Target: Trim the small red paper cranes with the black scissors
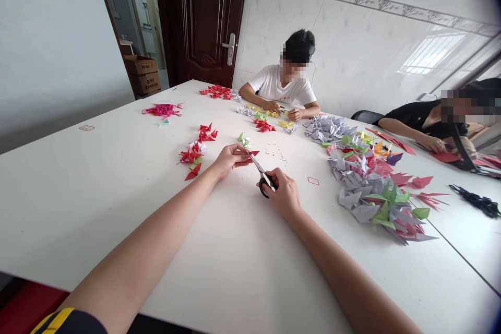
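Note:
My left hand [231, 160] pinches a small red folded paper piece [253, 154] above the white table. In my right hand [285, 189] are black-handled scissors [267, 182], their blades pointing up and left to the red paper. Just beyond my left fingertips lies a green and white folded paper piece [245, 140]. Red, white and green folded pieces [191, 154] form a small group left of my left hand.
A large heap of folded paper [364, 180] covers the table's right side. Pink cords [162, 110] lie at the back left, black cords [475, 200] at the far right. Two people sit across and at the right, hands on the white table [219, 266].

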Available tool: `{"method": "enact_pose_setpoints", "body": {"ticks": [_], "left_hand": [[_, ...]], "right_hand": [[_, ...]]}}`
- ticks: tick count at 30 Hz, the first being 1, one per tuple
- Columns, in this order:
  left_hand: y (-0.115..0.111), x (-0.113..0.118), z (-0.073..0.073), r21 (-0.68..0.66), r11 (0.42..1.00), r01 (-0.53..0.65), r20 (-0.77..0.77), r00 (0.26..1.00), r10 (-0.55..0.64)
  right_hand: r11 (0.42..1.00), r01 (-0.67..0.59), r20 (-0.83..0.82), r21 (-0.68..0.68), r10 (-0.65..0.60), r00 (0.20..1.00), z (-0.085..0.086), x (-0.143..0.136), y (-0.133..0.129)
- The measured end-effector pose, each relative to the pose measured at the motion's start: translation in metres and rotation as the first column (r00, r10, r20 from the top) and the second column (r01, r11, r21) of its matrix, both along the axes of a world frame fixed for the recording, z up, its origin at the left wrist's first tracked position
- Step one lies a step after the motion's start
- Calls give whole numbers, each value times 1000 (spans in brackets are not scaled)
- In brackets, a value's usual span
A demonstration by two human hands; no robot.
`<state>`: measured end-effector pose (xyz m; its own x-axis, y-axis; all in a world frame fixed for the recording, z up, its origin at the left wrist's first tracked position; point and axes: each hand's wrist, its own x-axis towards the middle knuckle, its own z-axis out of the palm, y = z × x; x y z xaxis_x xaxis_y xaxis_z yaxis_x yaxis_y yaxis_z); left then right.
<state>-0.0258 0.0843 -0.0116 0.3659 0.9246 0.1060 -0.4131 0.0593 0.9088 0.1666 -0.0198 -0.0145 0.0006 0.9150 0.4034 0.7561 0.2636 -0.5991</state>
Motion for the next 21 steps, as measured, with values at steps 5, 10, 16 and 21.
{"method": "enact_pose_setpoints", "body": {"ticks": [5, 10, 16, 21], "left_hand": [[-2, 1, 4, -25, 1000, -11, -9, 1000, 11], [-3, 1, 5, -19, 1000, -3, -14, 1000, 3], [-3, 0, 3, -13, 1000, 6, -15, 1000, -6], [-2, 0, 1, -10, 1000, 0, -18, 1000, 0]], "right_hand": [[1000, -9, 0, 9, 9, 1000, -1, 0, 0], [1000, -14, -3, 3, 14, 1000, -2, 1, 1], [1000, -18, -4, -11, 18, 1000, 0, 1, 0], [1000, -13, -3, -15, 13, 1000, 0, 1, 1]]}}
